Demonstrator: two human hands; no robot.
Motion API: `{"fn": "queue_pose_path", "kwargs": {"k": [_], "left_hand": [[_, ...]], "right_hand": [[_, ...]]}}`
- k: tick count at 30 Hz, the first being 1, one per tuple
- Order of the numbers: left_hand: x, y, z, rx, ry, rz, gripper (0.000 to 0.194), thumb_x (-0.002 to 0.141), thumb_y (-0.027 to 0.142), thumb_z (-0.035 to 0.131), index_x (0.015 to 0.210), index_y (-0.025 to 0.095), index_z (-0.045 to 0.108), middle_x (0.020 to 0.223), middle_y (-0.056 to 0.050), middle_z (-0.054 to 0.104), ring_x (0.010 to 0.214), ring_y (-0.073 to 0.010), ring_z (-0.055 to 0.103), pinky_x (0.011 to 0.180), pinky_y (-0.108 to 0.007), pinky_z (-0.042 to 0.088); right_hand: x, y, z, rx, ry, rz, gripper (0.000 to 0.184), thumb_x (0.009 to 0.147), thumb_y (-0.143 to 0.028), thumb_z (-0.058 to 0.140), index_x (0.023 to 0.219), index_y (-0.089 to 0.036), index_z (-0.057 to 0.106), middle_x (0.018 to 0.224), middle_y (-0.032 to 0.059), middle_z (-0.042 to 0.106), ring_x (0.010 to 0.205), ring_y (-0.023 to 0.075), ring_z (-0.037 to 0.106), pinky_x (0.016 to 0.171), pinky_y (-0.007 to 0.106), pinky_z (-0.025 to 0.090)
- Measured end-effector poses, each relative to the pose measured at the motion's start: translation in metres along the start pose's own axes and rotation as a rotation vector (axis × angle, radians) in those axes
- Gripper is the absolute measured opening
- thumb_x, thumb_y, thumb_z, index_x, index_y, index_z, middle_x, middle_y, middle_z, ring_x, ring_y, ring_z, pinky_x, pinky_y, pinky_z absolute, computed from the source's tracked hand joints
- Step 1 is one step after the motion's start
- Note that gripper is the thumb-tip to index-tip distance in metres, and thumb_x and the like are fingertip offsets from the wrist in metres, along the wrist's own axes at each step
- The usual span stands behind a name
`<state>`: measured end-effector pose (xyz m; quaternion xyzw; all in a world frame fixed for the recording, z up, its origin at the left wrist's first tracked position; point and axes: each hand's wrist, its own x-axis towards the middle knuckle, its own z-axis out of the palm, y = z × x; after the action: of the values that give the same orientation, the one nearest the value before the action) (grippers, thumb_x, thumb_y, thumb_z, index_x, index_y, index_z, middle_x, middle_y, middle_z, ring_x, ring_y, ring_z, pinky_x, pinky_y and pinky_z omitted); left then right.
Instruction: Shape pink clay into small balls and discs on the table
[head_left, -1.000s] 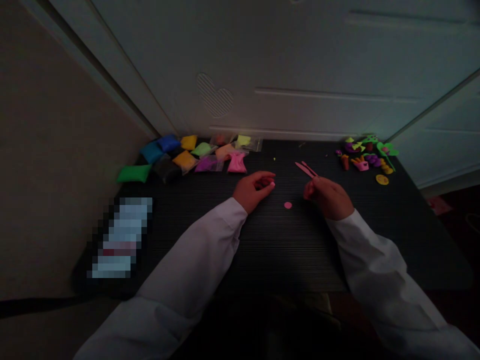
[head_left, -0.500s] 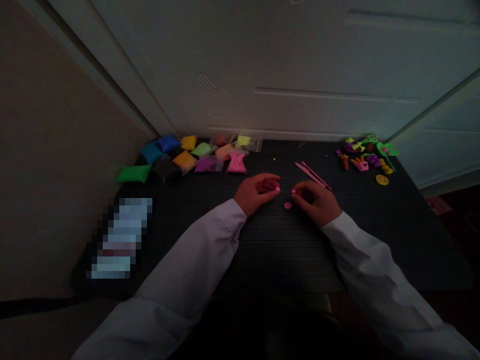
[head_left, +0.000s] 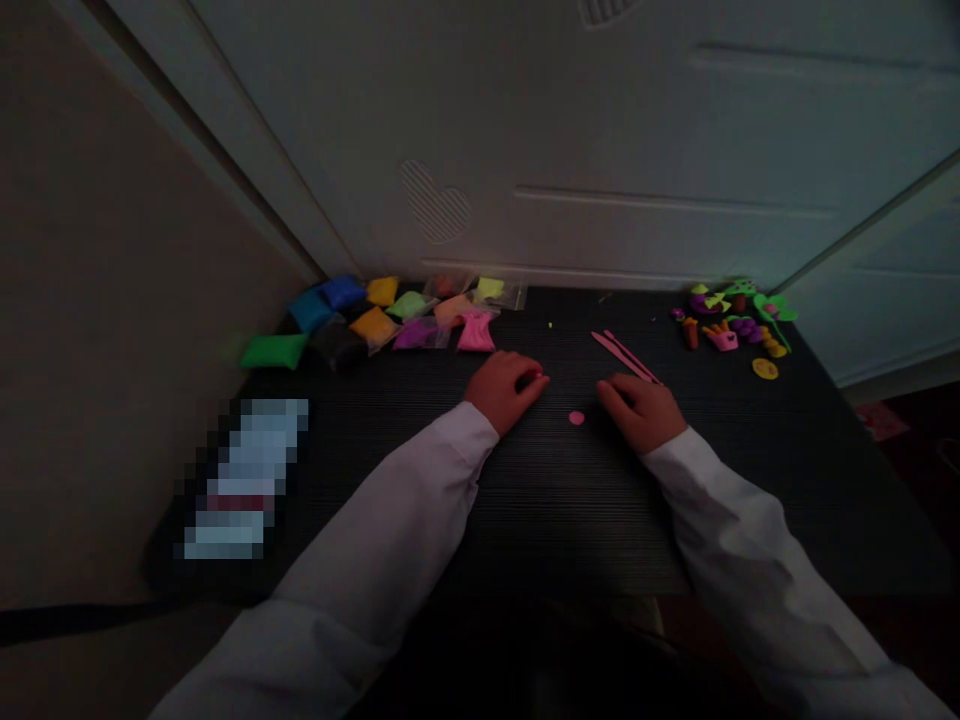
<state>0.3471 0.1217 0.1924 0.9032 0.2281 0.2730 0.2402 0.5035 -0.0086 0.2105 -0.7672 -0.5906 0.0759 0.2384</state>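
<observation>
Okay, left hand above the dark tabletop, grip narrow, thumb and fingers pinched on a pink bit (tiny, mostly hidden). Right hand opposite, well apart from the left, thumb and fingertips close together, grip narrow; cannot tell if anything is in it.

Pink disc lies flat on the tabletop between the hands, a little closer to the wearer than the fingertips. Two slim pink tools lie side by side just beyond the right hand, near ends partly behind it; contact unclear. Small yellow-green speck farther back, toward the door-like white panel.

Back left: colored packets bunched together, green, blues, black, yellow, oranges, purple, pink; pink packet just beyond the left hand. Phone, screen pixelated, lies near the left edge. Back right: cluster of small colorful figures, with a round yellow piece just beside them. White sleeves on both arms, lighting dim.
</observation>
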Motion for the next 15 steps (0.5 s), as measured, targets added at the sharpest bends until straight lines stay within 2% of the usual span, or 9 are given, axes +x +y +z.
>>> {"fn": "queue_pose_path", "kwargs": {"k": [3,6,10,15], "left_hand": [[0.0001,-0.0036,0.0014,0.059,-0.034,0.005,0.018,0.075,0.033,0.047,0.076,0.017,0.056,0.072,-0.002,0.056,0.072,-0.0144,0.047,0.073,-0.031,0.038],[-0.0003,-0.0050,0.0023,0.090,-0.071,0.014,0.016,0.073,0.032,0.049,0.075,0.018,0.055,0.073,-0.003,0.056,0.074,-0.0154,0.047,0.072,-0.031,0.038],[-0.0011,-0.0054,0.0028,0.087,-0.075,0.050,0.014,0.075,0.027,0.048,0.081,0.018,0.056,0.080,-0.003,0.058,0.080,-0.0159,0.048,0.076,-0.031,0.038],[-0.0021,-0.0046,0.0028,0.049,-0.057,0.037,0.021,0.076,0.021,0.044,0.094,0.018,0.055,0.089,-0.004,0.060,0.085,-0.0163,0.049,0.080,-0.032,0.039]], "right_hand": [[0.0006,0.0042,0.0024,-0.112,-0.010,0.028,0.035,0.078,-0.042,0.034,0.055,-0.019,0.047,0.051,-0.0012,0.047,0.048,0.0096,0.041,0.049,0.024,0.026],[0.0011,0.0056,0.0048,-0.154,-0.033,-0.010,0.033,0.078,-0.040,0.035,0.058,-0.019,0.051,0.055,-0.0003,0.052,0.050,0.0104,0.045,0.053,0.024,0.030],[0.0020,0.0041,0.0074,-0.188,-0.050,0.002,0.029,0.076,-0.041,0.037,0.063,-0.021,0.053,0.059,-0.0005,0.056,0.055,0.0124,0.050,0.054,0.025,0.032],[0.0027,0.0042,0.0090,-0.224,-0.030,0.016,0.024,0.075,-0.040,0.038,0.074,-0.023,0.054,0.061,-0.0006,0.058,0.056,0.0140,0.053,0.054,0.026,0.033]]}}
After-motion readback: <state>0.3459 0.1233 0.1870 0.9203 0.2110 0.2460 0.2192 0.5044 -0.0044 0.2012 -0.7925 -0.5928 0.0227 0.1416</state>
